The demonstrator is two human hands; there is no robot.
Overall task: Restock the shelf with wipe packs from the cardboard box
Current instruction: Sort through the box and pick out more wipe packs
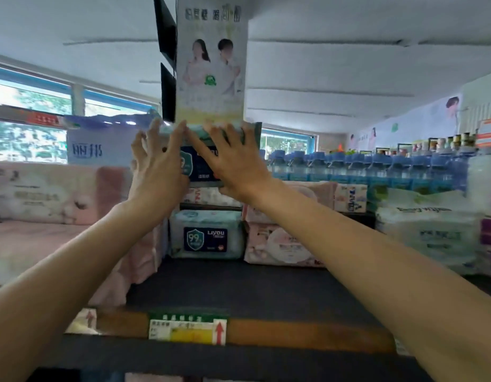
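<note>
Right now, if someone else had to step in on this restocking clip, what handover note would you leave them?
Left hand and right hand: both on the upper wipe pack, fingers spread over its front and top edge, setting it in place high on the stack.
Below it: a pink-patterned pack, then another teal wipe pack on the shelf.
Cardboard box: not in view.
Done: at least one teal pack is shelved.
Left: seat this pack, then fetch more.
</note>
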